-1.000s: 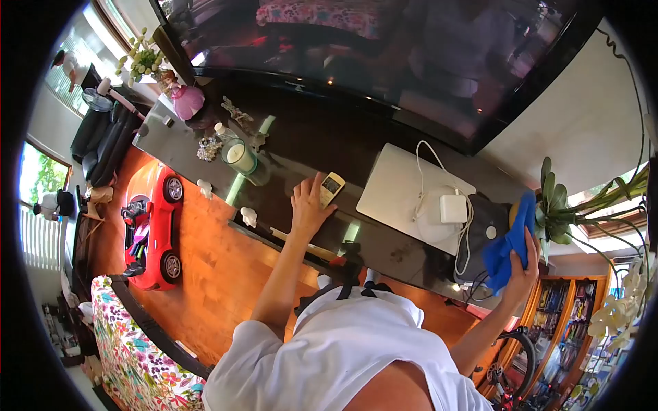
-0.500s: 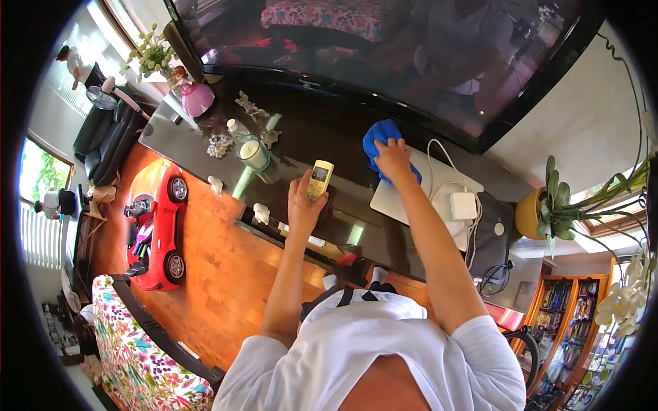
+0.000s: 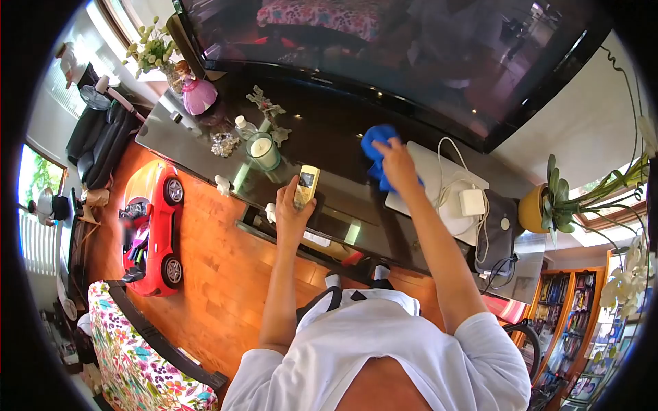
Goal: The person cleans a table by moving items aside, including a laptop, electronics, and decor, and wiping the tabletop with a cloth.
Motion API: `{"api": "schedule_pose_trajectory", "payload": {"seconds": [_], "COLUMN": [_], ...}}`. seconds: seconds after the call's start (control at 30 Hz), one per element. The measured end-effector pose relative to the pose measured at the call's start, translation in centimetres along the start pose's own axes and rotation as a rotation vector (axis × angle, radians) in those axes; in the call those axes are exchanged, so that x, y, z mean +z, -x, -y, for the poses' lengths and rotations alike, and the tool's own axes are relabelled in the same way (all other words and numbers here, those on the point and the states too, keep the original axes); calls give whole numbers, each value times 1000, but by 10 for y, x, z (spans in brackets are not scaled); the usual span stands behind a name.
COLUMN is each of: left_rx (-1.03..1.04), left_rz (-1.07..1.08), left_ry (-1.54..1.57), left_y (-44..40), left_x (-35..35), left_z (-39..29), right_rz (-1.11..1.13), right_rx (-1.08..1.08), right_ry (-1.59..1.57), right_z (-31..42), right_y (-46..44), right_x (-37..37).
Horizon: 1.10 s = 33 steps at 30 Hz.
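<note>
My left hand (image 3: 293, 212) is closed around a pale yellow remote control (image 3: 306, 186) with a small display, held above the front of the dark glossy TV stand (image 3: 329, 144). Bunched under the fingers of my right hand (image 3: 399, 166) is a blue cloth (image 3: 375, 152), against the stand's top. Just right of the cloth lies a silver laptop (image 3: 432, 168), with a white power adapter (image 3: 471, 202) and its looped cable on top. A candle in a glass jar (image 3: 263, 151) stands to the left of the remote control.
Behind the stand's top is a large television (image 3: 384, 48). A doll in a pink dress (image 3: 199, 96), a flower vase and crystal ornaments stand at the left. A potted plant (image 3: 533, 209) and a black bag (image 3: 499, 229) are at the right. A red toy car (image 3: 154, 229) sits on the floor.
The blue cloth under my right hand has come off the laptop onto the stand's top beside it. My left hand has shifted slightly left with the remote control. The view has tilted a little.
</note>
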State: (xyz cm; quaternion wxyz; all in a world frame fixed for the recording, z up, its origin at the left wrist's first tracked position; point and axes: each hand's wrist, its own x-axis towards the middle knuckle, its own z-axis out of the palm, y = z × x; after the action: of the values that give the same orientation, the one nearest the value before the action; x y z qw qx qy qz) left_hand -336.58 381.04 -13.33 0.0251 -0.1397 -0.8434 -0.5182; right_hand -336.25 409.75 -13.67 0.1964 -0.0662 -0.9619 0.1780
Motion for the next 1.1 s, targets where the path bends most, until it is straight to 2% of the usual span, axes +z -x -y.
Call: {"api": "schedule_pose_trajectory", "payload": {"seconds": [0.03, 0.13, 0.2, 0.27, 0.37, 0.43, 0.53, 0.6, 0.7, 0.8, 0.97, 1.07, 1.1], "left_rx": [10, 35, 17, -29, 87, 142, 182, 258, 253, 211, 215, 215, 203], "left_rz": [7, 43, 73, 114, 129, 147, 179, 192, 240, 257, 170, 121, 124], "left_ry": [30, 54, 59, 79, 26, 38, 77, -9, -227, -396, -466, -475, -470], "left_y": [0, -2, -5, -9, -22, -32, -47, -54, -60, -63, -61, -60, -58], "left_x": [-1, -1, 0, 1, 15, 33, 76, 109, 152, 181, 211, 230, 226], "left_z": [1, 5, 5, 1, 5, 10, 17, 15, -2, -19, -28, -22, -26], "right_rz": [36, 147, 112, 182, 182, 272, 398, 469, 565, 456, 192, 50, 67], "right_rx": [80, 92, 0, -47, -196, -198, -140, -89, -32, 179, 523, 519, 490], "right_ry": [84, 253, 217, 210, 131, 59, -39, -101, -268, -356, -424, -314, -181], "right_z": [-15, -15, 14, 51, 77, 89, 96, 97, 77, 79, 65, 30, 21], "right_y": [-12, -13, 9, 46, 103, 132, 165, 181, 217, 233, 246, 256, 260], "right_x": [12, 38, 50, 44, 32, 11, -13, -30, -32, -65, -111, -127, -128]}}
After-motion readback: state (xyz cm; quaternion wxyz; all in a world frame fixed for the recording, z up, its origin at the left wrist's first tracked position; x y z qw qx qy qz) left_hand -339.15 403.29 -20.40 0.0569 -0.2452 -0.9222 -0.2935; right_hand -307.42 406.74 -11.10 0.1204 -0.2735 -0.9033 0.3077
